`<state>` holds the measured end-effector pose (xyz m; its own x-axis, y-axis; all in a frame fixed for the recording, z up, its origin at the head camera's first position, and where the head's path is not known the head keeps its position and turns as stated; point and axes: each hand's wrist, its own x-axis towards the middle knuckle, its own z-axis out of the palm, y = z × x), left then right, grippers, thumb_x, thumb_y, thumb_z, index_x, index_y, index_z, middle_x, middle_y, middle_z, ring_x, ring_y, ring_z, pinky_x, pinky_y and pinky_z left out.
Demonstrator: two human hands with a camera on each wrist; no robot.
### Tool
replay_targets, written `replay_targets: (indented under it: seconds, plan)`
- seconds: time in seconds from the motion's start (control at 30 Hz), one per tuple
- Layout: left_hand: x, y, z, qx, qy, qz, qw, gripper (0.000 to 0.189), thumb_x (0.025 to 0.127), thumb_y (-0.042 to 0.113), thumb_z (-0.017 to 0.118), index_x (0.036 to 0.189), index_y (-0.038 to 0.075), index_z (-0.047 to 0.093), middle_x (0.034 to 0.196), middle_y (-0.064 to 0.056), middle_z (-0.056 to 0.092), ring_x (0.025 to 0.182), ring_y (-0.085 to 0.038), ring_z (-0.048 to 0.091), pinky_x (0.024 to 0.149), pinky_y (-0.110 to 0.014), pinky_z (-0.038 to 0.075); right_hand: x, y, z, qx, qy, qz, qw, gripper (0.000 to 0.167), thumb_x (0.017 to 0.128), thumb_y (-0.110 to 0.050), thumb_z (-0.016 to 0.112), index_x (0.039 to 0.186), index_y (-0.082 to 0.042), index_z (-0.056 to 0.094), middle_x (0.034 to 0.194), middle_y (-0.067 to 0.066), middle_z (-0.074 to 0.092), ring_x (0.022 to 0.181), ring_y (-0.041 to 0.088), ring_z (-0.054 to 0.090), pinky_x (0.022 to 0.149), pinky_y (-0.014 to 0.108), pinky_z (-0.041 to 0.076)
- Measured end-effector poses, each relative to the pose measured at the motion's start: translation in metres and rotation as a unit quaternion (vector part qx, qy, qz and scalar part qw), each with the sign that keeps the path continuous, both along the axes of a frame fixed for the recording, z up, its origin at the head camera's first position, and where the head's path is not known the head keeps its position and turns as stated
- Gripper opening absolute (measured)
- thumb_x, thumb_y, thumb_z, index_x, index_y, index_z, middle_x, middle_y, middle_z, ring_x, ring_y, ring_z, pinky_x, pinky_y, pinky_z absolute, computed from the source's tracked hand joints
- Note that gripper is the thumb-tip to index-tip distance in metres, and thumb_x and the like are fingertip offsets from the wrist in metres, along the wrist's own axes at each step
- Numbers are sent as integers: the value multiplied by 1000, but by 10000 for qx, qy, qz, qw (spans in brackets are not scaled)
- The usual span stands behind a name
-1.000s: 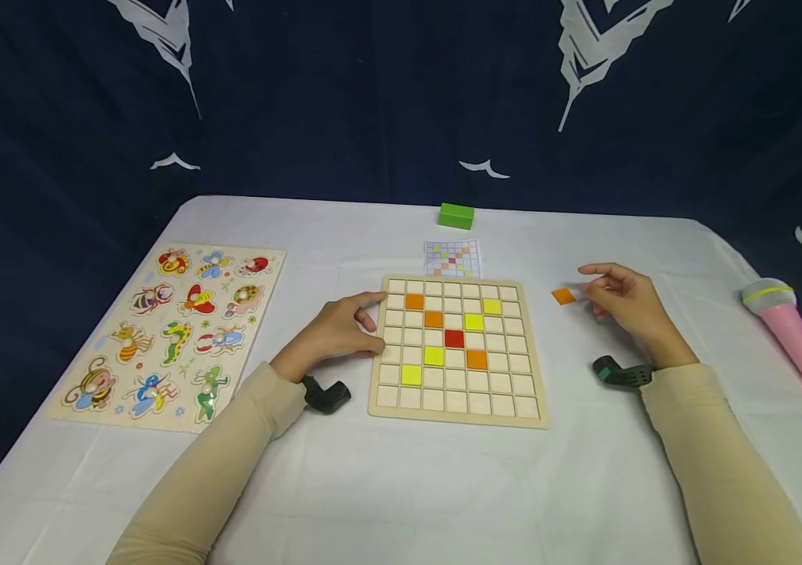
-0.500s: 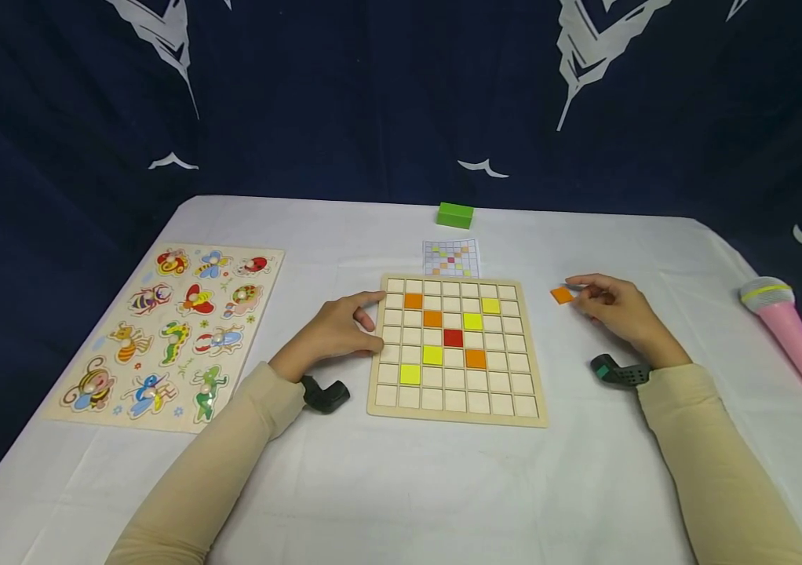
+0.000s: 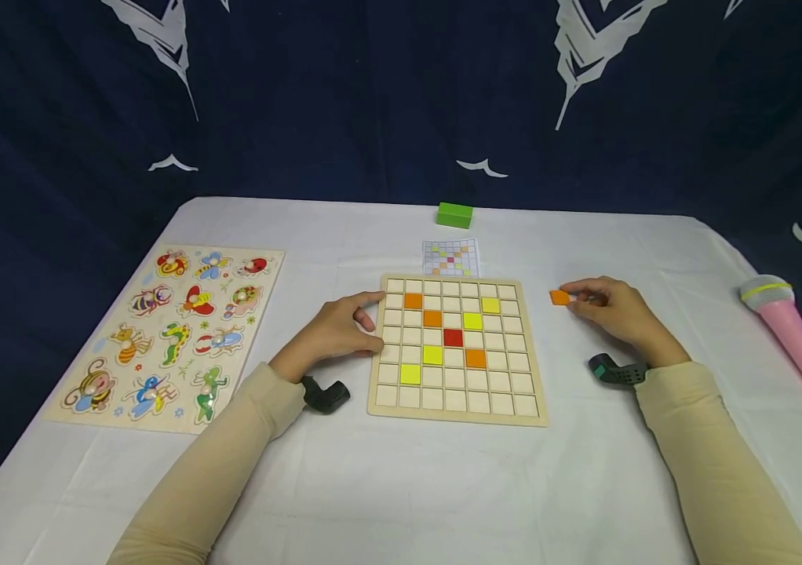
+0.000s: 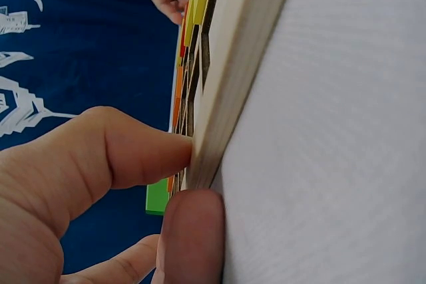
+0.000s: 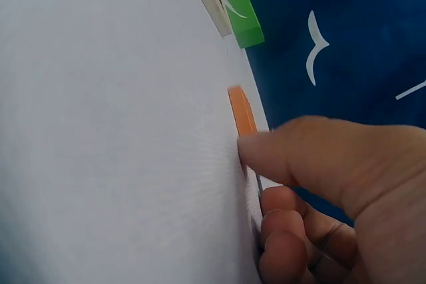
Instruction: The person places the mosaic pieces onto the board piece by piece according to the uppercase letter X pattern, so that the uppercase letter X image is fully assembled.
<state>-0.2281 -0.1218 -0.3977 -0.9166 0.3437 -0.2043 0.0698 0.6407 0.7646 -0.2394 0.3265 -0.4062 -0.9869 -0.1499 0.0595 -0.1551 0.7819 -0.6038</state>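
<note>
My right hand [image 3: 611,308] pinches an orange square tile [image 3: 559,297] between thumb and fingers, to the right of the wooden grid board [image 3: 457,419]. In the right wrist view the tile [image 5: 242,110] stands out past the thumb tip, close over the white cloth. My left hand [image 3: 336,328] touches the board's left edge, thumb and index finger spread apart along it. The left wrist view has these fingertips against the board's side [image 4: 229,91]. Set in the grid are a red tile [image 3: 453,337], three orange tiles [image 3: 432,318] and several yellow tiles [image 3: 472,321].
Behind the board lies a small printed pattern card [image 3: 451,257], with a green block [image 3: 454,215] beyond it. An insect puzzle board [image 3: 231,361] lies at the left. To the far right is a pink microphone [image 3: 800,345]. A dark curtain [image 3: 344,102] hangs behind the table.
My right hand has moved slightly left and closed its thumb and fingers on the orange tile, which now tilts up. The left hand keeps its place on the board's edge.
</note>
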Motion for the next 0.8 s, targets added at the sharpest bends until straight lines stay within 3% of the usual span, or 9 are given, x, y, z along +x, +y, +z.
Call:
replay_targets:
  seconds: [0.27,0.4,0.6,0.8]
  plan:
    - [1,1,1,25,-45,17,10000,89,79,11,82,162,10,50,104,-9,67,72,-17,66,76,-31,49,2,-2,11,276,-332,-168,9989,36,100,-16,75,127,8,71,115,26,69,91,28,57,72,32,46]
    - [2,1,1,11,-52,37,10000,89,79,11,82,162,11,50,104,-9,68,71,-16,66,77,-31,48,5,-6,17,289,-404,9,9988,35,99,-14,76,126,8,71,119,28,71,92,28,63,72,30,48]
    - [1,0,1,41,-59,23,10000,89,79,11,81,162,10,50,104,-10,68,71,-17,67,77,-31,49,13,-16,25,321,-173,391,9986,31,95,-9,79,122,5,74,115,25,75,91,26,64,71,27,49]
    - [2,0,2,30,-41,9,10000,89,79,12,81,162,10,50,105,-10,68,73,-17,66,78,-31,49,25,-27,30,162,212,827,9962,26,90,-1,81,116,-1,79,106,13,76,86,19,62,71,23,51]
